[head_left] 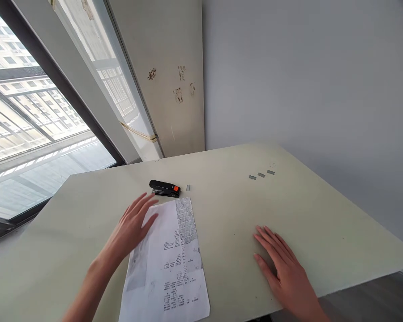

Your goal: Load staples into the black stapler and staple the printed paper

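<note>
A black stapler point(164, 188) with an orange-red patch lies on its side or flat on the table, just beyond the paper. Below it rests a printed sheet of paper point(168, 264), covered with text and a dense block at its upper right. My left hand point(134, 223) is over the paper's upper left edge, fingers spread and close to the stapler, holding nothing. On the right, my right hand point(282, 268) lies on the bare tabletop with its fingers stretched out and nothing in it. A small strip of staples point(188, 187) sits right of the stapler.
Several grey staple strips point(261, 175) lie farther back on the pale table point(221, 179). A grey wall point(305, 80) borders the table's right side. Behind stands a worn white refrigerator-like cabinet point(174, 44), with a large window point(30, 112) to the left.
</note>
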### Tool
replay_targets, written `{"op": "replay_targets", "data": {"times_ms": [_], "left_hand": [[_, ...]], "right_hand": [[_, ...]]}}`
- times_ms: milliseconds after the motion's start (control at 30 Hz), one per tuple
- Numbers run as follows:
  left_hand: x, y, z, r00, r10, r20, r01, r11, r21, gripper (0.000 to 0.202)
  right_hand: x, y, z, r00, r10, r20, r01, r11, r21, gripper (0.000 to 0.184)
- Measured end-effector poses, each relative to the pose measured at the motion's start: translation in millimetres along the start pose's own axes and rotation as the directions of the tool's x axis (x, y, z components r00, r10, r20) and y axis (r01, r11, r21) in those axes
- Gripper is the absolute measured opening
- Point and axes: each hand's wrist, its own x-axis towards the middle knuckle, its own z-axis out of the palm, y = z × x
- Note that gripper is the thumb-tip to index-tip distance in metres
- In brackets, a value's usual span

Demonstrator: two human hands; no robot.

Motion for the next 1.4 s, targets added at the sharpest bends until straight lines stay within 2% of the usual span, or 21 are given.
{"op": "replay_targets", "data": {"times_ms": [67, 200, 300, 367, 500, 600, 667, 767, 833, 900, 967, 1067, 1167, 1267, 1400], "left_hand": [[33.9, 1.7, -0.4, 0.999, 0.024, -0.042, -0.024, 1.0, 0.004, 0.054], [92.2, -7.0, 0.2, 0.998, 0.036, 0.05, -0.033, 0.998, -0.045, 0.052], [117.2, -14.8, -7.4, 0.994, 0.026, 0.109, -0.023, 1.0, -0.021, 0.038], [122.0, -16.3, -16.5, 0.994, 0.012, 0.112, -0.013, 1.0, 0.012, 0.031], [107.6, -1.4, -34.5, 0.998, -0.016, 0.054, 0.013, 0.998, 0.053, 0.033], [89.0, 31.7, -38.6, 0.999, 0.017, 0.031, -0.017, 1.0, 0.018, 0.036], [78.2, 63.1, -33.7, 0.993, 0.079, 0.083, -0.076, 0.997, -0.033, 0.033], [66.1, 113.8, -14.4, 0.974, 0.162, 0.161, -0.15, 0.985, -0.082, 0.023], [60.3, 143.3, 4.3, 0.944, 0.25, 0.214, -0.237, 0.968, -0.083, 0.018], [55.7, 165.8, 24.6, 0.915, 0.324, 0.239, -0.315, 0.946, -0.076, 0.015], [52.1, 180.9, 43.7, 0.904, 0.366, 0.222, -0.357, 0.931, -0.08, 0.015], [48.9, 193.4, 65.6, 0.897, 0.394, 0.201, -0.385, 0.919, -0.083, 0.015], [47.5, 199.0, 78.4, 0.897, 0.403, 0.183, -0.395, 0.915, -0.082, 0.015], [44.8, 198.5, 84.3, 0.917, 0.373, 0.144, -0.357, 0.926, -0.127, 0.017], [34.8, 184.4, 85.4, 0.959, 0.257, 0.115, -0.227, 0.947, -0.226, 0.034]], "right_hand": [[0.4, 0.2, 0.3, 1.0, -0.01, -0.003, 0.01, 1.0, -0.003, 0.059], [1.5, 0.2, 0.9, 0.999, -0.034, -0.023, 0.034, 0.999, -0.009, 0.057], [2.8, -0.3, 0.6, 0.998, -0.05, -0.035, 0.05, 0.999, -0.008, 0.057], [3.5, -0.5, 0.5, 0.997, -0.064, -0.048, 0.064, 0.998, -0.008, 0.057], [3.3, 0.8, 1.2, 0.995, -0.074, -0.06, 0.074, 0.997, 0.0, 0.057], [2.4, 2.0, 1.6, 0.997, -0.056, -0.051, 0.057, 0.998, 0.009, 0.056], [2.6, 1.7, 0.8, 0.998, -0.041, -0.046, 0.042, 0.999, 0.015, 0.054], [3.4, -0.2, -1.3, 0.999, -0.031, -0.042, 0.033, 0.999, 0.035, 0.052], [3.5, -1.3, -2.7, 0.999, -0.025, -0.041, 0.027, 0.998, 0.062, 0.051], [3.4, -1.2, -4.4, 0.999, 0.003, -0.035, 0.0, 0.994, 0.106, 0.052], [4.3, -0.1, -7.5, 0.998, 0.055, -0.024, -0.05, 0.984, 0.173, 0.051], [11.3, 1.2, -16.1, 0.984, 0.178, 0.01, -0.173, 0.935, 0.309, 0.047], [27.0, 0.2, -25.8, 0.957, 0.278, 0.079, -0.284, 0.859, 0.425, 0.045], [46.9, -1.6, -30.1, 0.948, 0.295, 0.115, -0.313, 0.815, 0.488, 0.044], [67.2, -2.8, -26.7, 0.948, 0.29, 0.132, -0.315, 0.787, 0.531, 0.046]]}}
